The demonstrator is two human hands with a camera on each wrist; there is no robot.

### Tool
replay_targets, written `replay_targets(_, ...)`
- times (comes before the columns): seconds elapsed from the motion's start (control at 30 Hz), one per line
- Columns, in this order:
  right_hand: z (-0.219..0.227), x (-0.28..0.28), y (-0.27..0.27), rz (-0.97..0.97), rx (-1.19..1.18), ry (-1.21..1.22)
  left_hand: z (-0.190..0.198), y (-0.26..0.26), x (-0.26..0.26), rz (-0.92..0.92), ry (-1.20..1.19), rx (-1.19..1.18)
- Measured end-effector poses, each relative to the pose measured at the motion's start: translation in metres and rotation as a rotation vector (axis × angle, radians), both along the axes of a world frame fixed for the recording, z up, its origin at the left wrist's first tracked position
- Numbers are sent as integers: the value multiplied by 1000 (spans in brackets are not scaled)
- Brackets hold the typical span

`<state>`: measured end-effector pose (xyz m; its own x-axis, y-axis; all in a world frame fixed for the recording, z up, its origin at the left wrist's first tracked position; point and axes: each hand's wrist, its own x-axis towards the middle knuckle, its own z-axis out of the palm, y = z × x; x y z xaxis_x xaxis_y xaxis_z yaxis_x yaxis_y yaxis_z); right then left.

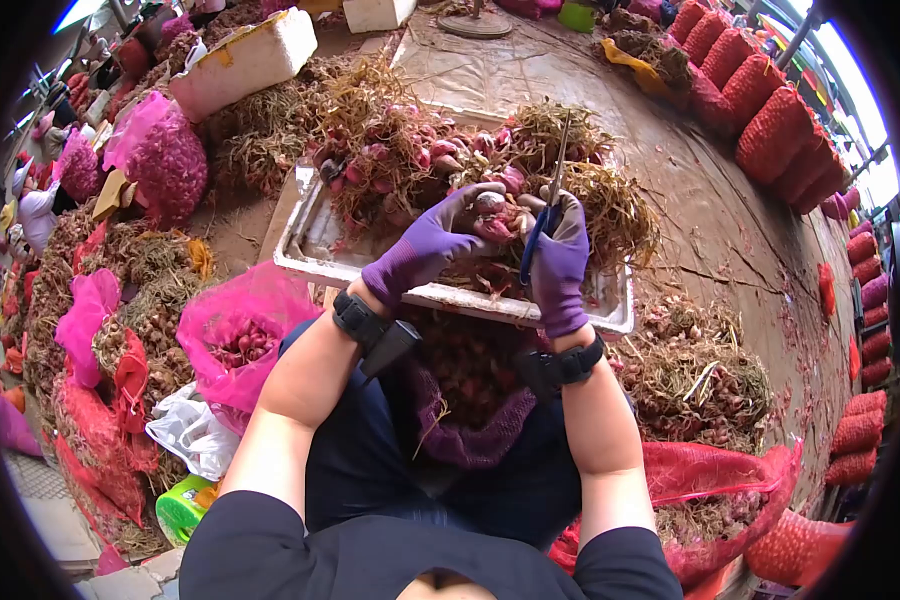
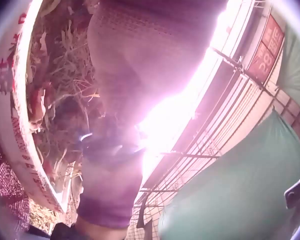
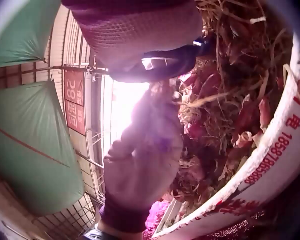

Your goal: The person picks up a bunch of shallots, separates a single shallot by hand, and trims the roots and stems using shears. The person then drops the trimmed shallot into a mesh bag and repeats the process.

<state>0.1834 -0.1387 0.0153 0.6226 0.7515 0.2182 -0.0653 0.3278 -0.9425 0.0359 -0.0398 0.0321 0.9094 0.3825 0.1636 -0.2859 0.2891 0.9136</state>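
Both hands wear purple gloves with greyish palms and meet over a white foam box [image 1: 300,235]. My left hand [image 1: 425,245] pinches a small bunch of red onions [image 1: 494,228] between thumb and fingers. In my right hand [image 1: 562,265] I grip a pair of scissors [image 1: 528,245] by the blue handles, blades pointing up and away. The right fingertips are right beside the bunch. Under the hands, the box is heaped with red onions [image 1: 370,165] on dry stalks. The right wrist view shows the scissors' dark handle loop [image 3: 160,65] close to the left hand [image 3: 145,165].
Between the knees hangs a purple mesh bag [image 1: 470,440] holding bulbs. A pink net bag [image 1: 235,340] stands left, above a white plastic bag [image 1: 192,430]. Dry stalks [image 1: 695,375] lie right, by a red net bag [image 1: 710,475]. Filled red sacks [image 1: 750,90] line the far right.
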Motion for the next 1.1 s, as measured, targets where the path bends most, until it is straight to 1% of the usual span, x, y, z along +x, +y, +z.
replay_targets(0.03,8,-2,0,5,6,-1,1,4,-3,5,-1,6)
replay_targets(0.1,16,-5,-1,84,-1,-107,-3,12,-8,-32,140,80)
replay_targets(0.13,13,-6,-1,195,38,-70,-18,17,-3,1,114,54)
replay_targets(0.17,9,-5,0,197,36,-68,-14,15,-4,2,116,52)
replay_targets(0.23,2,-3,3,251,-75,-164,-4,12,-8,-161,40,-129)
replay_targets(0.27,0,-2,6,231,1,-154,-11,13,-7,-96,27,-67)
replay_targets(0.3,-1,-3,6,231,3,-154,-16,15,-6,-96,26,-65)
replay_targets(0.37,2,-7,6,151,133,-233,-22,20,-6,-66,-22,195)
replay_targets(0.4,11,-5,-5,56,-70,-483,-24,22,-5,-49,-48,324)
replay_targets(0.43,15,-7,-6,58,-69,-486,-26,23,-7,-45,-50,325)
replay_targets(0.5,18,-13,-7,9,-26,-736,-31,25,-16,-13,-160,621)
replay_targets(0.53,15,-11,-6,2,-9,-806,-32,27,-19,-265,-30,-238)
replay_targets(0.57,17,-13,-6,4,-9,-804,-28,24,-19,-263,-28,-238)
replay_targets(0.63,25,-17,-7,-28,-25,-727,-17,20,-17,-69,-161,610)
replay_targets(0.67,20,-14,-4,-31,14,-706,-11,17,-18,-71,-161,609)
replay_targets(0.7,17,-11,-3,-33,11,-707,-5,13,-18,-45,-83,582)
replay_targets(0.73,15,-9,-2,-34,14,-607,-3,11,-17,-21,-5,556)
replay_targets(0.77,11,-6,0,-37,18,-507,-3,9,-15,-24,-7,556)
replay_targets(0.8,8,-2,5,-16,11,-316,-4,6,-13,-98,79,254)
replay_targets(0.83,6,1,2,28,11,-45,-5,5,-11,-170,166,-48)
replay_targets(0.87,6,6,-1,51,-26,-3,-6,7,-8,-111,158,47)
replay_targets(0.9,8,10,-3,77,-62,37,-6,10,-8,-112,158,51)
replay_targets(0.93,9,9,-3,80,-59,33,-6,12,-8,-10,193,182)
replay_targets(0.97,13,4,-3,113,-31,-50,-7,13,-8,97,227,309)
replay_targets(1.0,14,-1,-3,145,-7,-129,-11,16,-6,96,208,269)
replay_targets(1.03,12,-6,-3,164,-24,-151,-14,16,-6,97,211,264)
replay_targets(1.1,5,-10,0,185,-65,-173,-8,11,-3,50,207,312)
